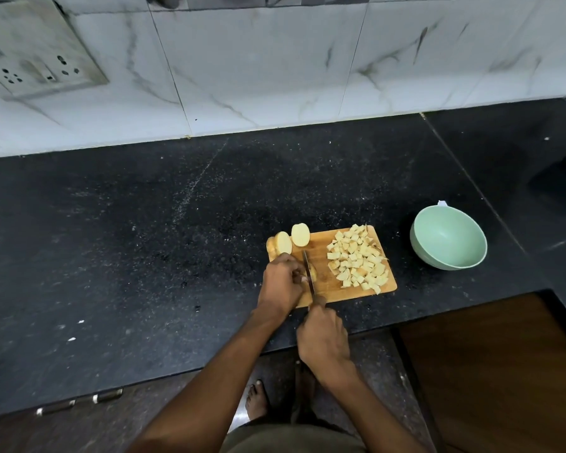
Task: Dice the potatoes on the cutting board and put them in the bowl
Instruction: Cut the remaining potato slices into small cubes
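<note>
One knife gripped in the right hand; left hand fingers pin one potato piece; two halves wait; one bowl.

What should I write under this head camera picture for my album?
Right hand slices potato with a knife, left hand steadying; bowl waits empty.

Left hand curled, right hand fisted, forearms converging.

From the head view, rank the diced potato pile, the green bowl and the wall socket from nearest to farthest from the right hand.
From the right hand:
1. Diced potato pile, on the board's right half.
2. Green bowl, on the counter right of the board.
3. Wall socket, far upper left on the tiles.
</note>
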